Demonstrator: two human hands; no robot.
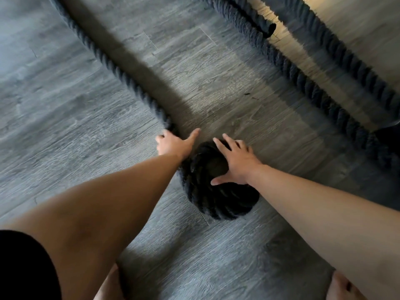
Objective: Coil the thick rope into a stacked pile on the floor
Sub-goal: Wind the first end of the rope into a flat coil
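Thick rope [121, 76] looks heavy, stiff and coarse. Its small starting coil [216, 202] sits at centre, with the free run trailing toward 11 o'clock, best taken just beyond the coil. The right hand [236, 161] presses flat on the coil with fingers spread, the blurred left hand [173, 146] seems to curl its grip round the run, and the smooth grey plank floor [65, 126] carries more rope toward 2 o'clock.

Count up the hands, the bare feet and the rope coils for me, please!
Hands: 2 (left hand, right hand)
Bare feet: 2 (left foot, right foot)
Rope coils: 1 (rope coil)
Total: 5
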